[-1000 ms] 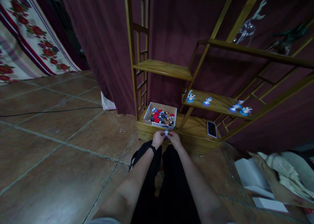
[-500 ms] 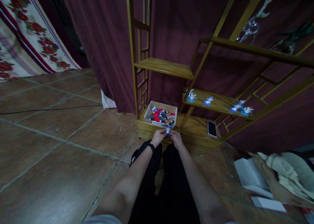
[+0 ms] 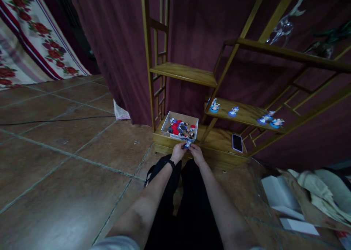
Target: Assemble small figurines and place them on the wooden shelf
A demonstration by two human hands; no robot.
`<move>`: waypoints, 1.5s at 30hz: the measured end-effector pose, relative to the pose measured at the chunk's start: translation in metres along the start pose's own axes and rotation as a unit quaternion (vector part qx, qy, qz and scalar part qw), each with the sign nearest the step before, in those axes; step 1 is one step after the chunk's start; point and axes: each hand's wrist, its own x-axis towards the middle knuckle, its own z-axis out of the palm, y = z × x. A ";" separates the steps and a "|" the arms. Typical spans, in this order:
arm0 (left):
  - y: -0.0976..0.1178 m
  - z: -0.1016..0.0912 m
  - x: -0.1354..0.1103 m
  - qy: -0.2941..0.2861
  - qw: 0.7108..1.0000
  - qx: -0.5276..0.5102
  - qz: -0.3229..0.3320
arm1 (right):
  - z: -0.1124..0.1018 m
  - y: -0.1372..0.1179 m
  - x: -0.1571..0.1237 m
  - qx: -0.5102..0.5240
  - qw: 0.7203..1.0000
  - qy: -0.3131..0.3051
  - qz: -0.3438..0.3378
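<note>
My left hand point(image 3: 178, 151) and my right hand point(image 3: 196, 152) are both pinched on one small blue and white figurine point(image 3: 188, 143), held between them just in front of the shelf's bottom board. Right behind it stands a white cardboard box point(image 3: 179, 126) holding several red, blue and dark figurine pieces. Several finished blue-based figurines point(image 3: 233, 112) stand in a row on the low right shelf point(image 3: 246, 115). A black band sits on my left wrist.
A wooden shelf unit point(image 3: 186, 74) stands against a maroon curtain. A phone point(image 3: 237, 142) lies on its bottom board. White cardboard and crumpled paper point(image 3: 301, 202) lie on the tiled floor at right. A black cable point(image 3: 55, 120) crosses the floor at left.
Both hands stay together on the figurine and have shifted slightly up and toward the box. The figurine has tilted in my fingers.
</note>
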 end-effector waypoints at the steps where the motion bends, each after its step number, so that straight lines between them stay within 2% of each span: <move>1: 0.003 0.000 -0.002 0.001 0.999 0.033 0.009 | 0.000 0.000 0.000 -0.014 1.000 -0.002 -0.005; 6: 0.022 -0.002 -0.018 0.003 0.980 0.178 0.088 | -0.001 -0.003 -0.002 -0.032 0.999 -0.008 -0.017; 12: 0.040 -0.009 -0.026 -0.023 0.952 0.288 0.099 | 0.000 -0.006 -0.004 -0.015 0.999 -0.032 -0.018; 18: 0.048 -0.016 -0.028 -0.069 0.890 0.430 0.136 | 0.002 -0.002 -0.001 0.046 0.998 -0.034 0.024; 23: 0.044 -0.017 -0.030 -0.088 0.853 0.483 0.176 | 0.003 0.000 0.001 0.059 0.996 -0.052 0.035; 32: 0.030 -0.014 -0.032 -0.065 0.838 0.498 0.212 | 0.001 0.001 0.002 0.027 0.998 -0.047 0.022; 45: 0.033 -0.014 -0.036 -0.065 0.838 0.496 0.218 | -0.003 -0.004 -0.003 0.037 0.998 -0.041 0.029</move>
